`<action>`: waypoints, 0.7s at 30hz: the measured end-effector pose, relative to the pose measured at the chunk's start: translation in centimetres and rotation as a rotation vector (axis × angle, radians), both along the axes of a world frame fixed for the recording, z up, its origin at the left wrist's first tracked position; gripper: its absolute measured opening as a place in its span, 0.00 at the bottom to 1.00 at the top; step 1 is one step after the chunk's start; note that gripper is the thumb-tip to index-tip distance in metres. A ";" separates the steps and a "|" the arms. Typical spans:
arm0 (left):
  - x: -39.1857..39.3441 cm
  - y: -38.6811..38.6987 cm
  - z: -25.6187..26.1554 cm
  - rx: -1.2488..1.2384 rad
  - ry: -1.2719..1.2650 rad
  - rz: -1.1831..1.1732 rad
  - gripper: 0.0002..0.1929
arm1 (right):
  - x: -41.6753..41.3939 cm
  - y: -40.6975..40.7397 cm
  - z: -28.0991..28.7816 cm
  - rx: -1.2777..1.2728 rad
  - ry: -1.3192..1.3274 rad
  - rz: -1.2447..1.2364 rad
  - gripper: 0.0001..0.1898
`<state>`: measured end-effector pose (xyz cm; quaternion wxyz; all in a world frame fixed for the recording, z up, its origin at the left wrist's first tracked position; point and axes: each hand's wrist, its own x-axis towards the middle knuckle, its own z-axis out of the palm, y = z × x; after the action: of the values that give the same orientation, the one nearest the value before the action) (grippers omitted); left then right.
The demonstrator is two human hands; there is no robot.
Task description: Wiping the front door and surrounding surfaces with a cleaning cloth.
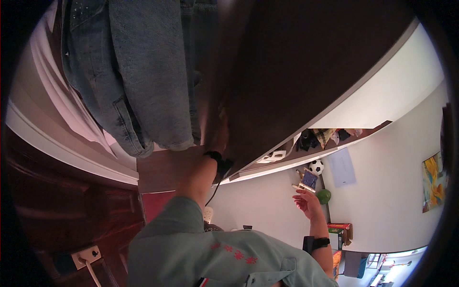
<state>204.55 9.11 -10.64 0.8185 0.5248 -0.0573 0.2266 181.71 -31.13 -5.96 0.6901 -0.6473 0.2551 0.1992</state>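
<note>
My left hand [222, 131] reaches into a wardrobe beside a dark wooden panel [272, 71]. It is dim and blurred, and its fingers are hard to make out. Left of it hang blue denim garments [150, 79], with a pink cloth [64, 93] farther left. My right hand [304, 203] is raised at the right, palm partly showing and fingers loosely bent, with nothing in it. Near its fingertips in the picture are a small wooden rack with blue fabric [309, 180] and a green ball-like object [323, 197]. Both wrists wear black bands.
A low shelf [294, 158] at the right holds a white object [276, 156] and several dark and checked cloths [322, 136]. A soccer ball [316, 167] lies beyond. A reddish wooden door [71, 208] with a handle [86, 258] stands at the lower left. Boxes [339, 233] are at the right.
</note>
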 end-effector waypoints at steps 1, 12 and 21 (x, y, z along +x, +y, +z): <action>-1.0 -0.1 -1.8 -0.039 0.031 -0.019 0.30 | -0.3 -0.1 0.0 0.005 -0.006 -0.003 0.18; -7.3 -4.7 -12.6 -0.354 0.363 -0.151 0.29 | -2.2 -2.5 -1.5 0.015 -0.002 -0.037 0.18; -8.9 -5.4 12.3 -0.333 0.291 -0.103 0.34 | 3.2 -3.5 -3.9 0.126 -0.115 0.168 0.19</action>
<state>195.63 3.71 1.70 0.9040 0.4059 0.0729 0.1126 184.96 -34.63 -9.84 0.7238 -0.6322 0.1467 0.2345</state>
